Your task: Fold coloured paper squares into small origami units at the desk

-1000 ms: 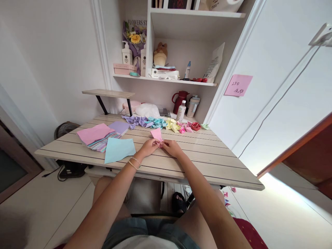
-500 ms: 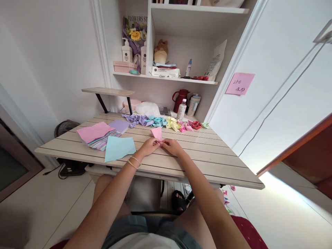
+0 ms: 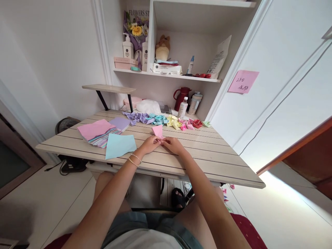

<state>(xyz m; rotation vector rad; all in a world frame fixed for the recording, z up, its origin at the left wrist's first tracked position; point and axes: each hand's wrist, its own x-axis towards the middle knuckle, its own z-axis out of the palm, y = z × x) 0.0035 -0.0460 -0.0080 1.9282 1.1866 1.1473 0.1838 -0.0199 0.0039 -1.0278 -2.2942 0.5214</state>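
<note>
A partly folded sheet of pink paper (image 3: 157, 131) stands up from my fingertips over the middle of the table. My left hand (image 3: 150, 144) pinches its lower end from the left. From the right, my right hand (image 3: 173, 144) closes on the same end, its fingertips meeting those of the left. The lowest folds are hidden behind my fingers. Left of my hands lies a flat light-blue sheet (image 3: 120, 146). Beyond it rests a stack of coloured paper with a pink sheet (image 3: 94, 129) on top, and a purple sheet (image 3: 120, 122) beside that.
A row of folded paper pieces runs along the table's back: purple (image 3: 141, 117), blue (image 3: 158, 119), yellow (image 3: 174, 122), red (image 3: 197, 123). Behind them stand a clear bottle (image 3: 183, 108), a red jug (image 3: 182, 98) and a tumbler (image 3: 195, 103). A small raised shelf (image 3: 109, 89) is at back left.
The whole view has shifted slightly. Both hands stay together on the pink paper, with only a slight movement of the fingers.
</note>
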